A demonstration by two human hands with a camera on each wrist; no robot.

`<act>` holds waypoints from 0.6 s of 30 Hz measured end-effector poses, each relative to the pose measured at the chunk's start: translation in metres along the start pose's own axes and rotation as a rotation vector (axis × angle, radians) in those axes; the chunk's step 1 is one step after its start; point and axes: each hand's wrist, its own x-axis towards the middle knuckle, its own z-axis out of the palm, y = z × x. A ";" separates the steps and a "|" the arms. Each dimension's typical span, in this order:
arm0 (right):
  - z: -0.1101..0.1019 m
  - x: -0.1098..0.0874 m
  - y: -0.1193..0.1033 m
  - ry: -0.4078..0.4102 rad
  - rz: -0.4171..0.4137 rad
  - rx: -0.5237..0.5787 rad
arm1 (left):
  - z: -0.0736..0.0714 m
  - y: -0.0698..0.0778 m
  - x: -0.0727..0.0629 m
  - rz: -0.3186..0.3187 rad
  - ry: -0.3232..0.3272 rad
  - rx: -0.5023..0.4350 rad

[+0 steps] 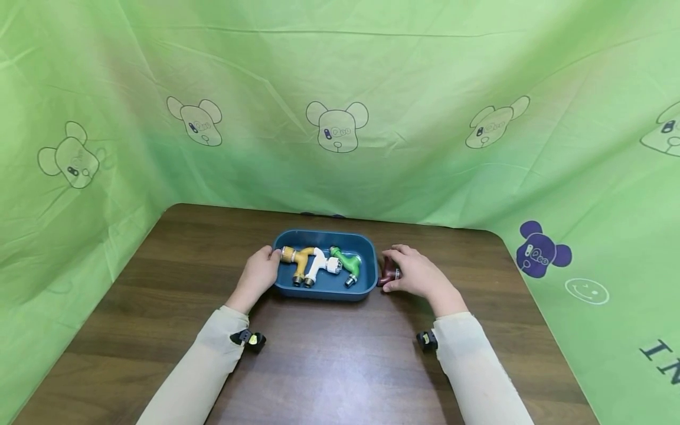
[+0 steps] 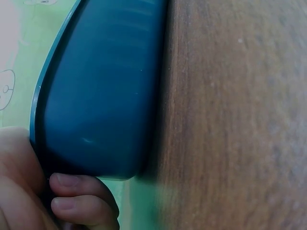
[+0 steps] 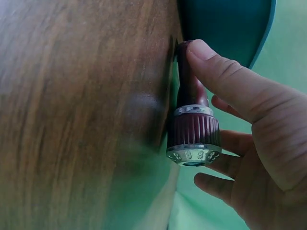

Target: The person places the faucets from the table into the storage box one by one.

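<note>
A blue plastic basin (image 1: 324, 293) stands on the table with three taps inside: a yellow one (image 1: 301, 260), a white one (image 1: 317, 267) and a green one (image 1: 349, 262). My left hand (image 1: 260, 274) grips the basin's left rim, fingers curled beneath the edge in the left wrist view. Just outside the right end lies a dark red tap (image 3: 194, 127) with a ribbed knob and silver rings. My right hand (image 1: 419, 274) holds this tap, thumb on its body and fingers on the far side, partly hidden.
The brown wooden table (image 1: 319, 360) extends around the basin. Behind it and at both sides hangs a green cloth (image 1: 414, 177) printed with bear heads. Each forearm has a small black wrist camera (image 1: 248, 339).
</note>
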 end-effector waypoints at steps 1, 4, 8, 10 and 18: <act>0.000 0.000 0.000 -0.003 -0.001 0.000 | 0.000 0.000 0.000 0.001 0.001 -0.002; 0.001 0.003 0.000 -0.010 -0.003 0.004 | 0.001 0.000 0.000 0.001 0.005 -0.002; 0.002 0.004 -0.001 -0.016 -0.003 0.006 | 0.001 0.000 -0.001 0.002 0.004 -0.001; 0.003 0.003 -0.002 -0.021 0.005 0.009 | 0.002 0.000 -0.002 0.002 0.002 0.000; 0.005 0.004 -0.001 -0.021 0.014 0.024 | 0.001 0.001 -0.002 -0.004 0.003 -0.007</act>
